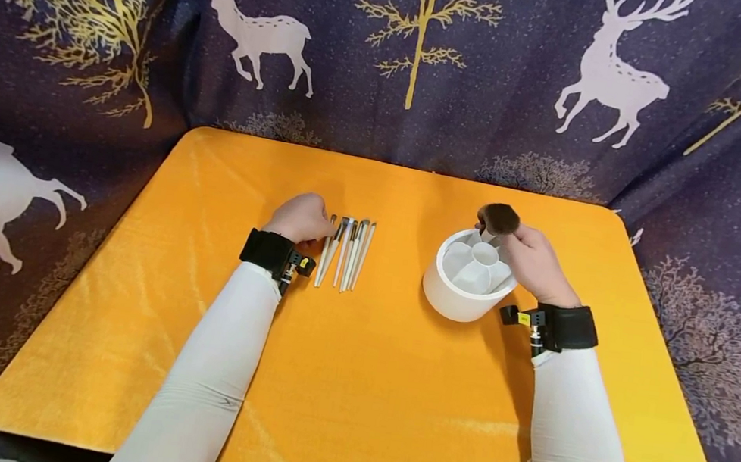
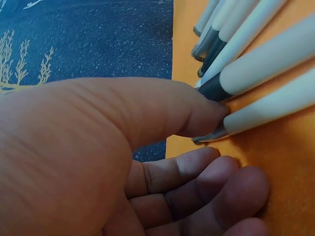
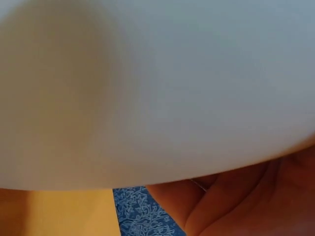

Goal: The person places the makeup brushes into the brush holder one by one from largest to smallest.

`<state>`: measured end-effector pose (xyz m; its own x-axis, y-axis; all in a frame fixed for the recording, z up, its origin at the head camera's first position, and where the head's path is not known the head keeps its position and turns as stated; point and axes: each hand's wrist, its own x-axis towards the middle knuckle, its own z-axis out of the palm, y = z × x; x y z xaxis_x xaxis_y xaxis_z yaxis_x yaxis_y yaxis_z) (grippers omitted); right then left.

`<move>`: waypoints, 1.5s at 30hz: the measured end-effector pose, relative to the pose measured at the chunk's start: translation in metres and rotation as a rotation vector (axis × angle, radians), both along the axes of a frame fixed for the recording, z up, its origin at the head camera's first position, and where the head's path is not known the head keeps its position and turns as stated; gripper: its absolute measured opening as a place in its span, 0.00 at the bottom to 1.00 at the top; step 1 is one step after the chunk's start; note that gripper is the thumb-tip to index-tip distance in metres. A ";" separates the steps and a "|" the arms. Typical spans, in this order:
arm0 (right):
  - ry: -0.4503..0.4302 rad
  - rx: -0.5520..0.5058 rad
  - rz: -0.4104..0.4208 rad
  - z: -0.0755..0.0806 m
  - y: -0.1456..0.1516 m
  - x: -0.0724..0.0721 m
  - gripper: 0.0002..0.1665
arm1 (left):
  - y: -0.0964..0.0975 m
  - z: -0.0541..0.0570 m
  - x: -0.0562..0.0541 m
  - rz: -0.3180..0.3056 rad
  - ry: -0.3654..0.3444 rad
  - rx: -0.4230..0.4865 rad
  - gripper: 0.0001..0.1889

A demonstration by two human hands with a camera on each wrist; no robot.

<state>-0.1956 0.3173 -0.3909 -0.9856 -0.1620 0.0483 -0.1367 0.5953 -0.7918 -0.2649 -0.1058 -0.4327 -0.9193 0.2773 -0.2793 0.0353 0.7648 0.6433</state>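
My left hand is at the left end of a row of makeup brushes with pale handles. In the left wrist view, the thumb lies by the dark ferrules, and the nearest brush points between thumb and fingertips, which stand apart. My right hand grips the right side of a white round brush holder. Some fingers are hidden behind its wall. A fluffy dark makeup brush stands head up at the holder's far side, against the right hand. The right wrist view is mostly the holder wall.
A yellow cloth covers the table. The holder has petal-shaped compartments around a round central cup. A dark curtain with deer and trees hangs behind the table's far edge.
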 end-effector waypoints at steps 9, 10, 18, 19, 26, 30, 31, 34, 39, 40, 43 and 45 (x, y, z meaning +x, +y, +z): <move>-0.033 -0.021 0.030 0.001 0.003 -0.001 0.30 | 0.004 0.002 0.002 0.004 0.035 -0.041 0.25; -0.039 -0.029 0.029 0.001 0.003 -0.001 0.31 | 0.004 0.002 0.002 0.003 0.034 -0.041 0.24; -0.056 -0.056 0.004 0.000 0.001 0.000 0.33 | 0.007 0.000 0.000 -0.001 0.081 -0.080 0.24; -0.058 -0.058 0.001 -0.001 0.001 0.000 0.33 | 0.007 0.000 0.000 0.000 0.084 -0.084 0.24; -0.069 -0.070 -0.012 -0.003 0.001 -0.001 0.32 | 0.008 0.000 0.001 -0.006 0.102 -0.092 0.21; -0.066 -0.063 -0.011 -0.004 0.001 -0.002 0.32 | 0.007 -0.001 0.003 -0.011 0.113 -0.066 0.22; -0.066 -0.064 -0.011 -0.004 0.001 -0.002 0.32 | 0.007 -0.001 0.004 -0.012 0.115 -0.058 0.23; -0.059 -0.058 -0.010 -0.004 0.001 -0.002 0.33 | 0.005 -0.002 0.003 -0.018 0.112 -0.038 0.23; -0.056 -0.058 -0.009 -0.004 0.000 -0.002 0.33 | 0.003 -0.003 -0.001 -0.014 0.100 -0.032 0.24; -0.055 -0.059 -0.008 -0.004 0.000 -0.002 0.33 | 0.002 -0.003 -0.001 -0.012 0.096 -0.029 0.25; -0.052 -0.064 -0.004 -0.004 0.000 -0.002 0.32 | 0.002 -0.002 -0.002 0.000 0.085 -0.019 0.25; -0.050 -0.066 -0.004 -0.004 0.000 -0.002 0.32 | 0.001 -0.001 -0.002 0.003 0.073 -0.003 0.25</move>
